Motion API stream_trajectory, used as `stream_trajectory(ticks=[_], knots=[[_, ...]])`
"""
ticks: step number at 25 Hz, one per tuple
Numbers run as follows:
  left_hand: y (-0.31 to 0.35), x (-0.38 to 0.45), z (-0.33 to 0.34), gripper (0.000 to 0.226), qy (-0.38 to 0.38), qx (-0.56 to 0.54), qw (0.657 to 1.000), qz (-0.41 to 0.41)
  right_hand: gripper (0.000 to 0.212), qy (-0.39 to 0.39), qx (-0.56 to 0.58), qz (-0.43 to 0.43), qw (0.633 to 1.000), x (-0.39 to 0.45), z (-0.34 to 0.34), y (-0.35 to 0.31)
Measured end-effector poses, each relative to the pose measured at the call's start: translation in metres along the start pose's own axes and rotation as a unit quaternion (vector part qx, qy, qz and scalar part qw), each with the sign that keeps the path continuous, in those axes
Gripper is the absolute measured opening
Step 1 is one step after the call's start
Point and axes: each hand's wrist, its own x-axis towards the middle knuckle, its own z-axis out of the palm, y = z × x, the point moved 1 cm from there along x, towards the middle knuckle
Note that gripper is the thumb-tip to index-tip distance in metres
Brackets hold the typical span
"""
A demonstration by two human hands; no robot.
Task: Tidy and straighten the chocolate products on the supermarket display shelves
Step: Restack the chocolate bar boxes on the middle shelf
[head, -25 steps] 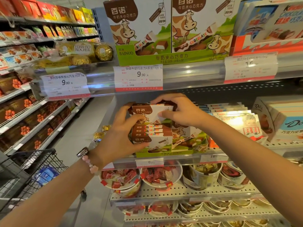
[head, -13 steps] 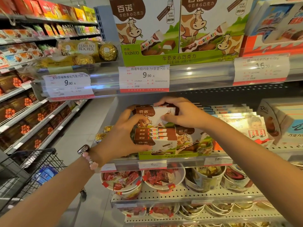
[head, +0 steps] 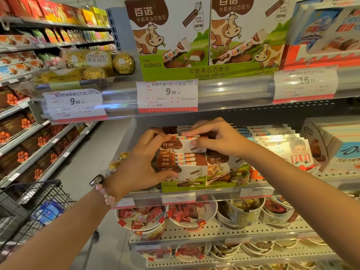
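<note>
A stack of brown-and-white Bainuo cow chocolate packs [head: 182, 159] stands in a green display tray [head: 204, 187] on the middle shelf. My left hand [head: 140, 164] grips the stack's left side, thumb under the lower packs and fingers on the top pack's corner. My right hand [head: 212, 139] pinches the top pack [head: 178, 146] from the right, fingers over its upper edge and thumb on its front. To the right stand Kinder chocolate packs [head: 286, 149] in a row and Dove boxes [head: 337, 145].
Larger Bainuo cartons [head: 204, 36] and Ferrero Rocher packs [head: 97, 63] fill the shelf above, behind price tags [head: 167, 96]. Tubs of wrapped chocolates [head: 191, 215] sit on the perforated shelf below. A black wire trolley [head: 33, 209] stands at lower left in the aisle.
Both hands have stayed on the Bainuo stack. The top pack has been squared up a little over the packs below, and the view has drifted slightly.
</note>
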Motion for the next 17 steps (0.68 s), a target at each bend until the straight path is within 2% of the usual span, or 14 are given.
stream_trajectory(ticks=[5, 8, 12, 17], knots=[[0.008, -0.001, -0.001, 0.084, -0.024, 0.024, 0.999, -0.013, 0.036, -0.025, 0.022, 0.044, 0.998, -0.005, -0.001, -0.005], [0.014, -0.001, -0.004, 0.086, -0.025, 0.048, 0.998, -0.011, 0.04, -0.036, -0.023, 0.049, 0.998, -0.007, -0.003, -0.008], [0.029, -0.003, 0.0, 0.092, -0.005, 0.12, 0.992, -0.025, 0.064, -0.031, -0.139, 0.005, 0.99, -0.016, -0.005, -0.004], [0.043, -0.003, 0.005, 0.098, 0.003, 0.179, 0.981, -0.07, 0.078, -0.03, -0.149, 0.01, 0.988, -0.037, -0.026, 0.005]])
